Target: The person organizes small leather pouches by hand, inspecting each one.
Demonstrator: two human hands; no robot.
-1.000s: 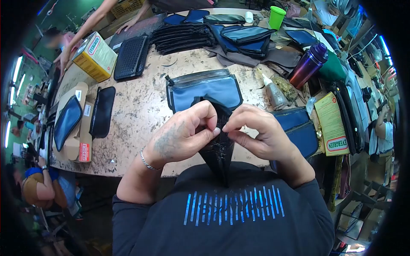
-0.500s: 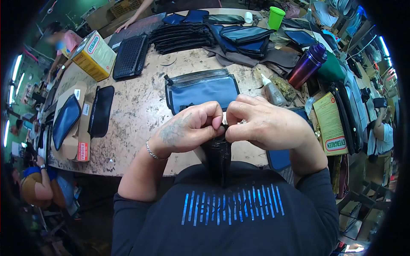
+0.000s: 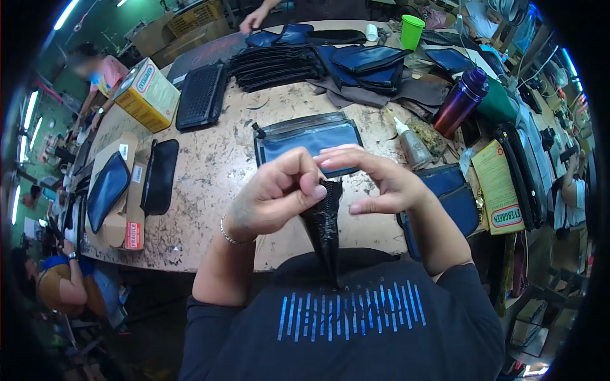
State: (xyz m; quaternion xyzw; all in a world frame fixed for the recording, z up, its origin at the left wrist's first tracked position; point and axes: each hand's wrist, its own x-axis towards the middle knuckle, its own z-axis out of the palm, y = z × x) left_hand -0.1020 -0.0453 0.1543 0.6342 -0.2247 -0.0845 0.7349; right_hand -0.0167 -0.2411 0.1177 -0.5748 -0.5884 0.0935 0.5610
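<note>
My left hand (image 3: 273, 197) pinches the top edge of a black pouch (image 3: 324, 232), which hangs upright in front of my chest. A strip that looks like zipper teeth shows along its upper edge. My right hand (image 3: 387, 181) is just right of the pouch, thumb and fingers apart and holding nothing. Beyond my hands, a blue and black zippered panel (image 3: 311, 141) lies flat on the table, its near part hidden by my hands. To the right of my right forearm is another dark blue pouch piece (image 3: 448, 200).
Around the worktable (image 3: 210, 184) are a yellow tin (image 3: 147, 95), a stack of black pouches (image 3: 273, 66), a cardboard box (image 3: 133, 216), a purple bottle (image 3: 460, 105), a glue bottle (image 3: 412, 146) and a green cup (image 3: 412, 32). Another person's hand (image 3: 254, 20) reaches over the far edge.
My right hand has let go of the pouch's top edge and opened, moving away to the right. My left hand still pinches it. The far person's hand has moved right.
</note>
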